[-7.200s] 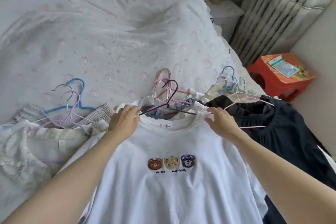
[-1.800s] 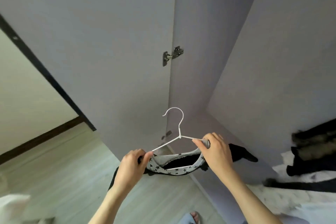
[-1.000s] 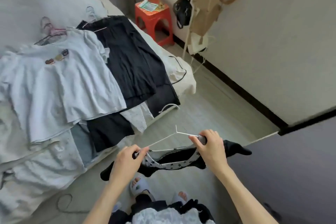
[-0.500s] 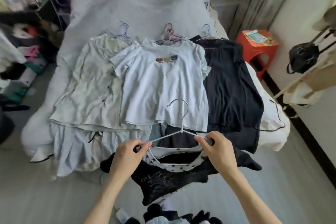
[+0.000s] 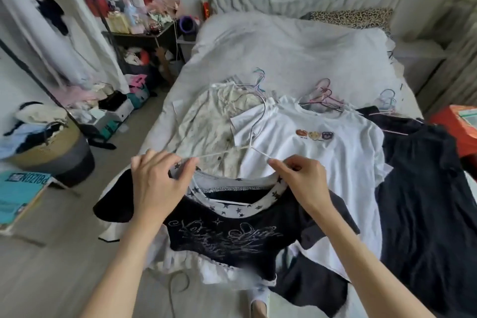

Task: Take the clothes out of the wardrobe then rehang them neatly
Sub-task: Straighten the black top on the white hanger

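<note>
A: Both hands, left hand and right hand, have fingers pinching the black top at its shoulders on the white hanger, above the bed edge.

B: Risk: the wide collar may slide off one arm; the hook might snag the white T-shirt.

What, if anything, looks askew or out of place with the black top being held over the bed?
The white hanger sits crooked: its hook leans left while both hands pinch its arms at the black top's starred neckline. The garment's lower edge droops off the bed toward the floor.
</note>
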`<state>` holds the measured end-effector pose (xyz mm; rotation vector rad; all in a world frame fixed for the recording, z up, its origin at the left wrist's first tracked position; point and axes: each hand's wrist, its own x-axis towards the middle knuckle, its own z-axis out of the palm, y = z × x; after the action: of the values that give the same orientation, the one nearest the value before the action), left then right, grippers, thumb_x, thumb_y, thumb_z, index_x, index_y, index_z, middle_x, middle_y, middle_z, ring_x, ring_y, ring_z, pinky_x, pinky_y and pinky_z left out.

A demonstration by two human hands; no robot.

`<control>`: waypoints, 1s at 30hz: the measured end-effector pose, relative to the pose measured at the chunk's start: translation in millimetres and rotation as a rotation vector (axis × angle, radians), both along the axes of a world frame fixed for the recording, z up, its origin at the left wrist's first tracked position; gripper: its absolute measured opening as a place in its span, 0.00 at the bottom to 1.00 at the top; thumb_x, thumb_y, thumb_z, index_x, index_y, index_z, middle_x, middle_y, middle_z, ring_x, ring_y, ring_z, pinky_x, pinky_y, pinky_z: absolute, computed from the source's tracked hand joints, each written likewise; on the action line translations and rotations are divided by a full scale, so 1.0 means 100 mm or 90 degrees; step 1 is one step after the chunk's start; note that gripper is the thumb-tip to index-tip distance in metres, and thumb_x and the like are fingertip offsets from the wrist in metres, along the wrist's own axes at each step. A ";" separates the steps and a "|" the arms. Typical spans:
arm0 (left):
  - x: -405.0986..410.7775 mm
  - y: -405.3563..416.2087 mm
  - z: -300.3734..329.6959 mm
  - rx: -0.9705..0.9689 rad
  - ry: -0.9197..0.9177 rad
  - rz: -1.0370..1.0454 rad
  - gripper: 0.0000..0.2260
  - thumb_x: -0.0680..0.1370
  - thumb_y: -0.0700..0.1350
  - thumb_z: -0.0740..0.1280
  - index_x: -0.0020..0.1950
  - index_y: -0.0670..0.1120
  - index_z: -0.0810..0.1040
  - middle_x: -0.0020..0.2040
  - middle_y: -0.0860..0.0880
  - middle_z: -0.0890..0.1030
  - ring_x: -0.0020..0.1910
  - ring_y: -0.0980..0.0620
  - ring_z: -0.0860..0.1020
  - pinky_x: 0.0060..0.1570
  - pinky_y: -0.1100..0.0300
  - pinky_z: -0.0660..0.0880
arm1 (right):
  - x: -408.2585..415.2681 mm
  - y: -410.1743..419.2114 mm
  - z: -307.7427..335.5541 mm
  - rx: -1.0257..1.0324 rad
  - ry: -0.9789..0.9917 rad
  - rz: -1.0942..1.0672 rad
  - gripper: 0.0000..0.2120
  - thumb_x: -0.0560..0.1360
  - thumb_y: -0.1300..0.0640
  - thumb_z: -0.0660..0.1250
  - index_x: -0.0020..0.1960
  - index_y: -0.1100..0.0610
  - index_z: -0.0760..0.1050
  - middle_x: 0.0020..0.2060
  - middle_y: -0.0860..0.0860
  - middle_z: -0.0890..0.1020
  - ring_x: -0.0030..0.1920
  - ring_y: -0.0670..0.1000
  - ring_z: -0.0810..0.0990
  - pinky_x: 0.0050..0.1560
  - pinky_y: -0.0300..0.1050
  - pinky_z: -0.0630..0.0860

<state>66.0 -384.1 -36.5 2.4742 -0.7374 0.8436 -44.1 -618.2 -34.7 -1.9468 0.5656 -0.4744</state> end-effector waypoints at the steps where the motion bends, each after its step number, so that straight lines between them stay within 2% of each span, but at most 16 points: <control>1: 0.19 -0.04 0.05 0.002 -0.014 0.003 0.19 0.75 0.57 0.62 0.31 0.45 0.74 0.30 0.51 0.75 0.35 0.48 0.71 0.43 0.54 0.60 | 0.21 -0.05 0.02 -0.003 -0.011 0.005 0.22 0.69 0.45 0.71 0.31 0.64 0.74 0.24 0.54 0.78 0.26 0.46 0.70 0.31 0.40 0.66; 3: 0.53 -0.12 0.15 0.004 -0.034 0.008 0.20 0.75 0.58 0.61 0.32 0.44 0.75 0.31 0.51 0.76 0.36 0.47 0.72 0.44 0.52 0.61 | 0.57 -0.14 0.09 -0.012 -0.030 0.021 0.23 0.70 0.45 0.71 0.32 0.66 0.74 0.26 0.57 0.78 0.28 0.52 0.71 0.33 0.44 0.67; 7: 1.23 -0.31 0.39 0.018 -0.055 0.028 0.22 0.75 0.59 0.60 0.33 0.43 0.76 0.32 0.50 0.77 0.38 0.46 0.73 0.45 0.51 0.61 | 1.26 -0.34 0.23 0.008 -0.057 0.041 0.20 0.71 0.46 0.70 0.31 0.62 0.75 0.23 0.52 0.79 0.25 0.44 0.72 0.29 0.34 0.66; 9: 1.59 -0.46 0.47 0.024 -0.038 0.031 0.22 0.75 0.61 0.59 0.33 0.44 0.76 0.33 0.51 0.77 0.39 0.46 0.72 0.46 0.51 0.61 | 1.64 -0.49 0.23 0.027 -0.062 0.032 0.20 0.71 0.46 0.70 0.32 0.62 0.76 0.24 0.53 0.79 0.26 0.45 0.73 0.30 0.35 0.67; 12: 2.12 -0.69 0.39 0.054 0.059 0.024 0.24 0.73 0.64 0.57 0.32 0.45 0.76 0.32 0.53 0.74 0.40 0.47 0.72 0.46 0.52 0.61 | 2.16 -0.70 0.07 0.017 -0.031 0.021 0.20 0.71 0.46 0.70 0.32 0.62 0.74 0.26 0.54 0.79 0.27 0.47 0.73 0.31 0.40 0.68; 15: 2.56 -0.84 0.08 0.109 0.204 -0.028 0.23 0.73 0.65 0.60 0.29 0.48 0.75 0.29 0.57 0.68 0.40 0.47 0.74 0.46 0.51 0.69 | 2.51 -0.87 -0.30 -0.019 0.086 0.053 0.19 0.73 0.47 0.68 0.35 0.63 0.76 0.30 0.56 0.81 0.31 0.50 0.75 0.35 0.45 0.69; 17: 2.81 -0.89 -0.21 0.197 0.305 -0.043 0.24 0.72 0.67 0.55 0.31 0.49 0.76 0.31 0.56 0.72 0.38 0.49 0.74 0.41 0.54 0.71 | 2.67 -0.96 -0.59 -0.037 0.178 0.103 0.17 0.75 0.49 0.66 0.37 0.62 0.76 0.33 0.56 0.81 0.34 0.51 0.75 0.37 0.45 0.69; 19: 3.08 -0.97 -0.46 0.283 0.356 -0.034 0.25 0.74 0.66 0.55 0.38 0.48 0.81 0.36 0.52 0.77 0.38 0.51 0.76 0.37 0.57 0.72 | 2.84 -1.08 -0.82 -0.049 0.248 0.132 0.15 0.76 0.50 0.65 0.35 0.58 0.73 0.33 0.54 0.78 0.35 0.51 0.73 0.37 0.45 0.66; 22: 3.53 -1.23 -0.67 0.327 0.359 -0.066 0.21 0.78 0.61 0.57 0.39 0.46 0.78 0.39 0.51 0.77 0.38 0.53 0.76 0.33 0.59 0.69 | 3.18 -1.23 -0.96 -0.046 0.285 0.101 0.14 0.76 0.51 0.64 0.35 0.57 0.71 0.32 0.52 0.75 0.36 0.51 0.72 0.36 0.43 0.63; 25: 3.99 -1.56 -0.78 0.342 0.322 -0.101 0.19 0.79 0.58 0.56 0.37 0.46 0.73 0.39 0.52 0.75 0.41 0.53 0.75 0.35 0.60 0.66 | 3.58 -1.42 -1.02 -0.021 0.295 0.025 0.15 0.76 0.52 0.65 0.33 0.57 0.71 0.29 0.51 0.73 0.33 0.50 0.70 0.31 0.40 0.62; 27: 4.29 -1.76 -0.88 0.344 0.275 -0.115 0.19 0.79 0.58 0.56 0.37 0.47 0.74 0.39 0.51 0.76 0.41 0.51 0.76 0.37 0.59 0.67 | 3.85 -1.57 -1.07 0.000 0.283 -0.014 0.16 0.75 0.52 0.66 0.31 0.55 0.71 0.27 0.49 0.73 0.32 0.49 0.70 0.28 0.37 0.62; 30: 4.70 -2.05 -1.03 0.304 0.222 -0.122 0.19 0.79 0.56 0.59 0.42 0.44 0.80 0.41 0.48 0.80 0.42 0.48 0.77 0.41 0.56 0.68 | 4.22 -1.76 -1.17 0.038 0.245 -0.101 0.14 0.75 0.52 0.67 0.39 0.63 0.79 0.32 0.54 0.77 0.36 0.51 0.73 0.34 0.43 0.64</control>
<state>535.6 -589.5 -139.7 2.7884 -1.1215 0.1617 377.5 -794.6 -151.5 -1.9549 0.9731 -0.1761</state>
